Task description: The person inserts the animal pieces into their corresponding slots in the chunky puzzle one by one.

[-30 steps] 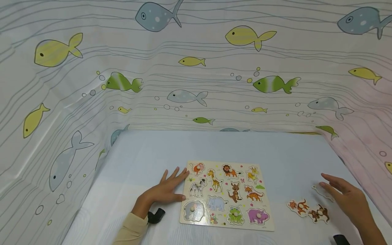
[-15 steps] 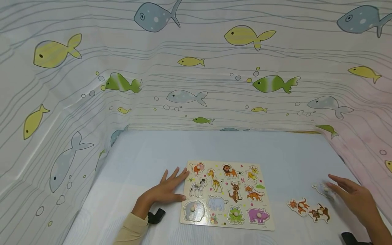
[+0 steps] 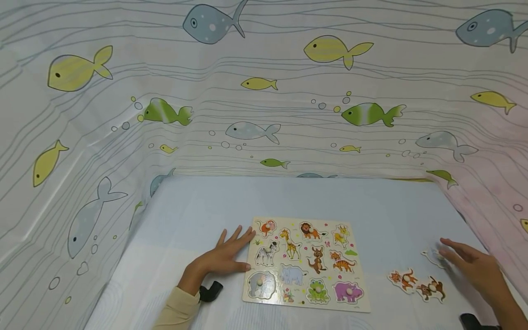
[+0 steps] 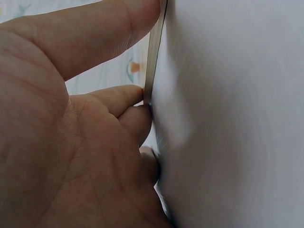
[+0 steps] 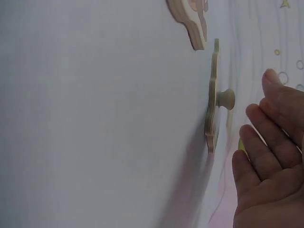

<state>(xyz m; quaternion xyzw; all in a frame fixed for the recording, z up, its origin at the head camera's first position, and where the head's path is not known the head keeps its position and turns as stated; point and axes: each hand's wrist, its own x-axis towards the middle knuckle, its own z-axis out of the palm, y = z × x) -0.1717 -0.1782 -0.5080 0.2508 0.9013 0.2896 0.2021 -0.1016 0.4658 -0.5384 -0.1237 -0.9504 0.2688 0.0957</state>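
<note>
A wooden animal knob puzzle board (image 3: 360, 307) lies flat on the table. Along its left edge rests my left hand (image 3: 224, 256), fingers spread, fingertips and thumb at the wood; the left wrist view shows the palm beside the board's edge (image 4: 153, 61). Over at the right, my right hand (image 3: 474, 268) hovers beside a grey-blue puzzle piece (image 3: 431, 256), partly covered by the fingers in the head view. In the right wrist view this piece's round knob (image 5: 227, 99) stands apart from the loosely bent fingers. A tiger piece (image 3: 404, 279) and a kangaroo piece (image 3: 431, 289) lie nearer the board.
The board's rhino (image 3: 292, 274), kangaroo (image 3: 316, 259) and tiger (image 3: 341, 262) pictures show no knobs; the frog (image 3: 317, 291) and hippo (image 3: 348, 291) have them. A fish-printed curtain (image 3: 255, 151) surrounds the pale table (image 3: 206, 201).
My right hand has drawn a little to the right since a second ago, showing more of the grey-blue piece. My left hand and the board stay put.
</note>
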